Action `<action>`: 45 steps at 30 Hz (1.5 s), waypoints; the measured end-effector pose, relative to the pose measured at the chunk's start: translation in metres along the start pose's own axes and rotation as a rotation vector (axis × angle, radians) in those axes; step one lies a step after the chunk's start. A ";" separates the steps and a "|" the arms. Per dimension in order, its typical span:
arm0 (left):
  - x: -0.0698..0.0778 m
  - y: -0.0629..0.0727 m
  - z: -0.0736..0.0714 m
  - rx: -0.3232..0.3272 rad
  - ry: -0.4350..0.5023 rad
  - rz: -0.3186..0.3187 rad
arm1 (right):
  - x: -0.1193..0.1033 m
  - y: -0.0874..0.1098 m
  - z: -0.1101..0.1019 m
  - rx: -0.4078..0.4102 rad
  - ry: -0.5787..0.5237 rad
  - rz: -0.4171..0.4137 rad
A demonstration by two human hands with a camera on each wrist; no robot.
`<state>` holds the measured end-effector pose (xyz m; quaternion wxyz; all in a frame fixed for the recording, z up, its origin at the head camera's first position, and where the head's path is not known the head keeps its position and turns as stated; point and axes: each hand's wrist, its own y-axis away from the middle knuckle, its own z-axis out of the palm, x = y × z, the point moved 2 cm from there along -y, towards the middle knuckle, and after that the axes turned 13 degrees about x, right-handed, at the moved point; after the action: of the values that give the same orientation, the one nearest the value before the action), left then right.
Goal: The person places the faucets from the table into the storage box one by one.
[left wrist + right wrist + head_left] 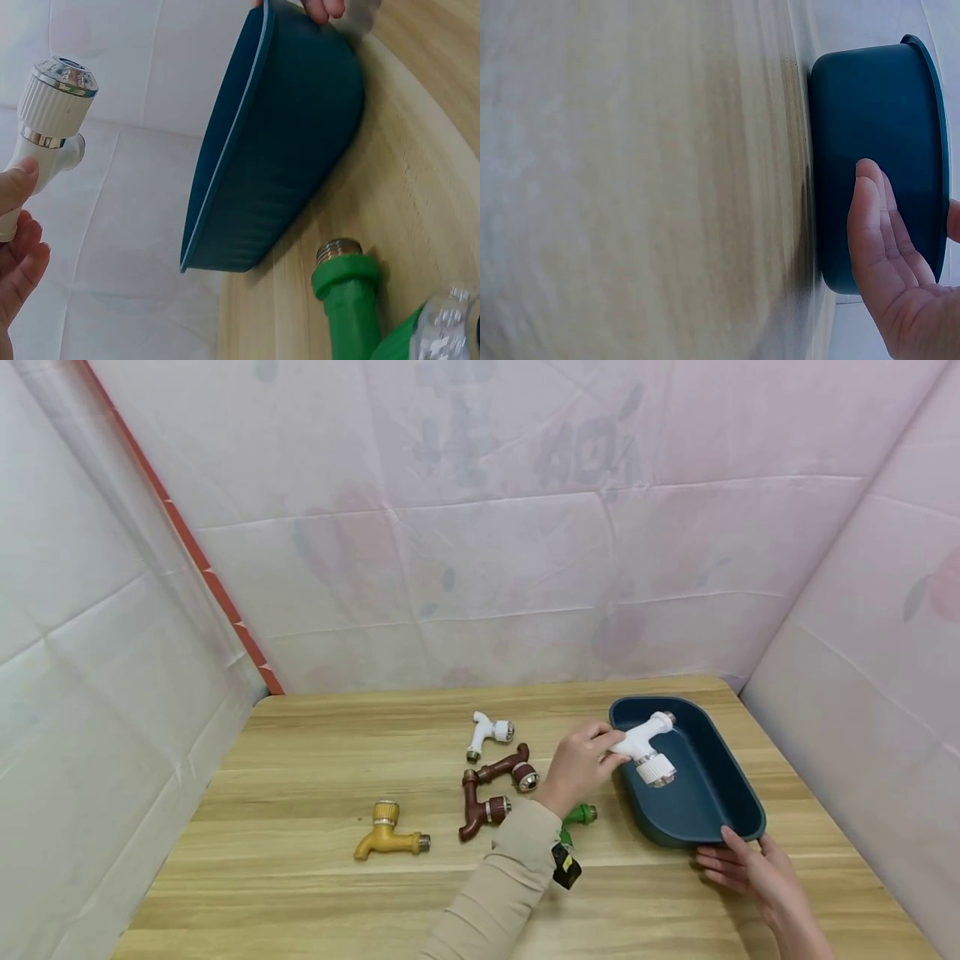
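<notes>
In the head view my left hand [581, 768] pinches a white plastic tap [639, 745] by its spout end and holds it above the dark blue tub [738, 768]. The left wrist view shows the tap's ribbed white knob [54, 105] with a chrome cap, apart from the tub's wall [292, 142]. My right hand [757, 872] grips the tub's near right corner, thumb at the rim. Its fingers [870, 225] lie along the outer wall in the right wrist view. Partly hidden below my left wrist is a green tap [581, 815], seen closer [352, 300] in the left wrist view.
On the wooden table [300, 777] lie a second white tap [487, 732], two brown taps [474, 810] near one another, and a yellow tap [386, 839] to their left. Pale sheets [487, 568] hang around the table's back and sides.
</notes>
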<state>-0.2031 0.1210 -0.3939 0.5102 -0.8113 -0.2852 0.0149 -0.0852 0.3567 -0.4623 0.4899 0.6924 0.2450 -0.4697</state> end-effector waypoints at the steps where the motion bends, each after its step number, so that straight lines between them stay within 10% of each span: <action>1: 0.001 0.000 0.001 0.001 -0.004 0.003 | 0.000 0.000 0.000 -0.003 -0.003 -0.001; 21: 0.013 0.009 0.030 -0.018 0.013 -0.002 | 0.002 -0.001 0.001 -0.009 -0.040 0.000; 45: 0.031 0.024 0.061 -0.321 -0.120 -0.060 | 0.002 -0.001 0.000 0.000 -0.007 -0.016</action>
<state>-0.1859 0.1787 -0.4349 0.3565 -0.8710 -0.3379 0.0023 -0.0856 0.3571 -0.4643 0.4870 0.6887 0.2488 -0.4761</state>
